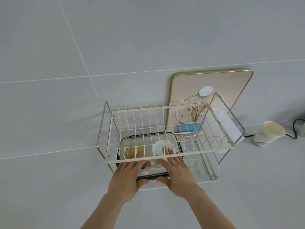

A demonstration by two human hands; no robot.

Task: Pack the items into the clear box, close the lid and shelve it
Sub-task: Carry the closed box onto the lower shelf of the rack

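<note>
The clear box (148, 139) with a dark-rimmed lid lies on the lower shelf of a white wire rack (171, 158), under the rack's upper tier. Through the lid I see a yellow item (140, 150), a white round item (159, 147) and small white pieces near the front. My left hand (127, 176) lies flat on the lid's front left, thumb under the front edge. My right hand (176, 172) lies flat on the front right, thumb at the front edge too. The lid is shut on the box.
A gold-rimmed board (231, 86) leans on the wall behind the rack. A blue item (186, 128) and a glass with sticks sit at the rack's back right. A paper cup (269, 134) and a black cable (295, 129) lie to the right on the grey surface.
</note>
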